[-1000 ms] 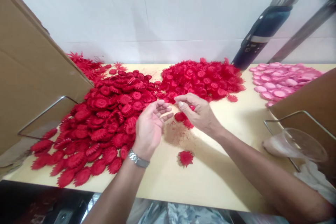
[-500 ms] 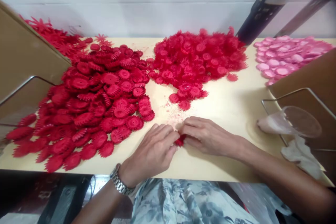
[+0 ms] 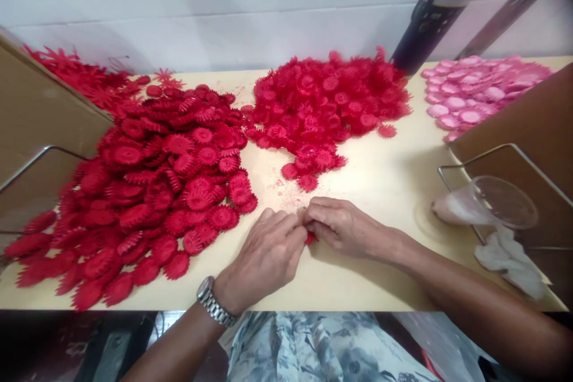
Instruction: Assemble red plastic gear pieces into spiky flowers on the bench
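Near the table's front edge, my left hand (image 3: 274,250) and my right hand (image 3: 342,225) meet, both with bent, closed fingers. A small red fringed piece (image 3: 310,238) shows between their fingertips; most of it is hidden. It looks like one of the red fringed discs lying about. Left of my hands spreads a large heap of dark red fringed discs (image 3: 179,146). Straight ahead is a second heap of thinner red fringed pieces (image 3: 329,92), with red crumbs (image 3: 289,191) scattered on the table in front of it.
Pink discs (image 3: 470,92) lie at the far right behind a cardboard panel (image 3: 528,125). A clear plastic cup (image 3: 487,203) lies tilted beside a wire bracket (image 3: 474,158) and a crumpled white cloth (image 3: 510,259). Another cardboard panel (image 3: 49,89) borders the left side. Red star-shaped pieces (image 3: 85,74) lie behind it.
My fingers have shifted around the red piece, and less of it shows now. My left wrist has moved slightly. The whole view has shifted a little; the heaps look the same.
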`<action>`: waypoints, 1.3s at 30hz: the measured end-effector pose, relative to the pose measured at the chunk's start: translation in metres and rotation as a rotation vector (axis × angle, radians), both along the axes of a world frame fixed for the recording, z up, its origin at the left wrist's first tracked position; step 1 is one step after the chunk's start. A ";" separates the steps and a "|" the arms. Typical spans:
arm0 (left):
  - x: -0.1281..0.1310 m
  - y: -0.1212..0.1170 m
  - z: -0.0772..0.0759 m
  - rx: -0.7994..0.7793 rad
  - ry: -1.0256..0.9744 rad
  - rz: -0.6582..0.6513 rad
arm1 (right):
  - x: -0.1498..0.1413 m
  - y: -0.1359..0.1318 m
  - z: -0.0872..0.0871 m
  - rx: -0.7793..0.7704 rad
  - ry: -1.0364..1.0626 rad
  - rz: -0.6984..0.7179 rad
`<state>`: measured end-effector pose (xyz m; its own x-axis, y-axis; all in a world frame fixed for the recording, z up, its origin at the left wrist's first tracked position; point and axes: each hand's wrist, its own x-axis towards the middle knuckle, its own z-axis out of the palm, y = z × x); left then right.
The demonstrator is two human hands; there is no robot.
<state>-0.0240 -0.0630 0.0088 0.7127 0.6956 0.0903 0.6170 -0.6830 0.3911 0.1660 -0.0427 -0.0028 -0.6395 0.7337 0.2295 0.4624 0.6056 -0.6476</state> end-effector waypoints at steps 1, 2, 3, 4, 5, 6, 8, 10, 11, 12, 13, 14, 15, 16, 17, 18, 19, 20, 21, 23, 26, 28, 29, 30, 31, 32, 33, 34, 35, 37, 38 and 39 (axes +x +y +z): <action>0.000 0.002 0.002 -0.042 -0.084 0.043 | 0.001 0.000 0.002 -0.017 0.040 -0.023; -0.001 0.005 0.004 -0.108 -0.189 0.106 | 0.002 0.000 0.006 -0.041 0.087 -0.051; -0.001 0.008 0.007 -0.192 -0.299 0.180 | 0.003 0.001 0.010 -0.065 0.133 -0.081; -0.001 0.011 0.011 -0.284 -0.405 0.251 | 0.004 0.001 0.015 -0.084 0.171 -0.109; -0.001 0.015 0.015 -0.374 -0.499 0.311 | 0.004 0.002 0.020 -0.091 0.197 -0.127; 0.000 0.019 0.019 -0.457 -0.575 0.353 | 0.003 0.003 0.025 -0.087 0.209 -0.141; 0.003 0.026 0.024 -0.596 -0.686 0.373 | -0.001 0.007 0.032 -0.080 0.204 -0.171; 0.005 0.032 0.026 -0.701 -0.776 0.365 | -0.006 0.011 0.036 -0.136 0.212 -0.212; 0.005 0.034 0.025 -0.743 -0.816 0.366 | -0.009 0.013 0.037 -0.185 0.232 -0.234; 0.006 0.037 0.023 -0.779 -0.857 0.366 | -0.011 0.016 0.037 -0.239 0.259 -0.253; 0.006 0.039 0.020 -0.811 -0.897 0.367 | -0.013 0.019 0.038 -0.289 0.289 -0.268; 0.007 0.041 0.017 -0.838 -0.939 0.365 | -0.014 0.021 0.038 -0.327 0.320 -0.281; 0.007 0.043 0.015 -0.862 -0.981 0.363 | -0.015 0.023 0.037 -0.351 0.349 -0.294; 0.008 0.044 0.012 -0.882 -1.020 0.361 | -0.016 0.026 0.037 -0.363 0.373 -0.308; 0.009 0.045 0.010 -0.897 -1.053 0.362 | -0.017 0.027 0.036 -0.363 0.390 -0.322; 0.010 0.046 0.008 -0.902 -1.075 0.368 | -0.017 0.029 0.036 -0.358 0.401 -0.336; 0.011 0.046 0.007 -0.899 -1.084 0.379 | -0.018 0.030 0.035 -0.353 0.409 -0.348; 0.013 0.046 0.005 -0.890 -1.083 0.391 | -0.018 0.031 0.033 -0.352 0.415 -0.356; 0.014 0.046 0.005 -0.879 -1.075 0.406 | -0.019 0.031 0.032 -0.359 0.426 -0.358; 0.015 0.045 0.003 -0.879 -1.072 0.436 | -0.019 0.032 0.029 -0.406 0.457 -0.340; 0.015 0.045 0.002 -0.938 -1.124 0.463 | -0.020 0.031 0.025 -0.495 0.520 -0.270; 0.014 0.046 0.001 -0.952 -1.166 0.488 | -0.020 0.031 0.022 -0.514 0.541 -0.234; 0.014 0.046 0.000 -0.941 -1.180 0.506 | -0.020 0.030 0.021 -0.510 0.542 -0.232; 0.014 0.046 0.000 -0.928 -1.187 0.525 | -0.021 0.030 0.020 -0.501 0.540 -0.240; 0.015 0.046 -0.001 -0.920 -1.190 0.542 | -0.021 0.029 0.019 -0.485 0.537 -0.252; 0.015 0.046 -0.001 -0.918 -1.192 0.553 | -0.022 0.029 0.017 -0.454 0.533 -0.265; 0.016 0.046 -0.001 -0.920 -1.196 0.563 | -0.023 0.028 0.016 -0.410 0.525 -0.277; 0.016 0.046 -0.002 -0.927 -1.200 0.568 | -0.023 0.028 0.014 -0.359 0.513 -0.289; 0.016 0.046 -0.002 -0.937 -1.205 0.568 | -0.024 0.028 0.012 -0.310 0.498 -0.297; 0.017 0.045 -0.004 -0.945 -1.230 0.571 | -0.024 0.028 0.009 -0.249 0.470 -0.309; 0.017 0.045 -0.005 -0.942 -1.244 0.574 | -0.024 0.028 0.008 -0.241 0.462 -0.314; 0.017 0.045 -0.006 -0.933 -1.251 0.574 | -0.024 0.028 0.007 -0.239 0.460 -0.316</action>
